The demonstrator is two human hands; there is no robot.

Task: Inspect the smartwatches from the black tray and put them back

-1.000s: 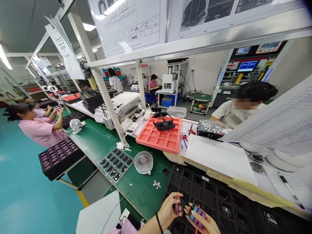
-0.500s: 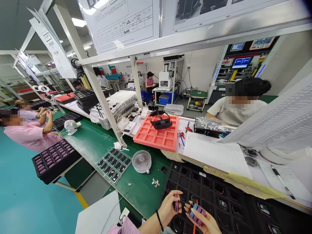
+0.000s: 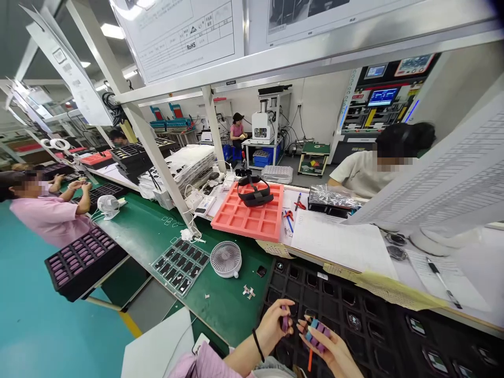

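My left hand [image 3: 273, 325], with a black band at the wrist, pinches a small purple piece [image 3: 284, 321] between thumb and fingers. Close by on the right, my right hand [image 3: 333, 346] is closed around a row of small purple and blue pieces [image 3: 318, 335]. An orange stick [image 3: 310, 361] juts out below those fingers; its upper part is hidden. Both hands hover over a black compartment tray [image 3: 289, 286], whose pockets hold watch-like parts, among them a round-faced one [image 3: 353, 321]. I cannot make out exactly what the coloured pieces are.
A small round fan [image 3: 226, 259] stands on the green bench beside a clear tray of dark parts [image 3: 181, 266]. Behind are a red foam tray [image 3: 247, 220] bearing a black headset [image 3: 255, 193], and papers [image 3: 334, 244]. Co-workers sit left and across.
My view has shifted slightly, and the scene sits a little further left. The orange stick's upper end, visible above my right fingers before, no longer shows. Both hands keep their grips.
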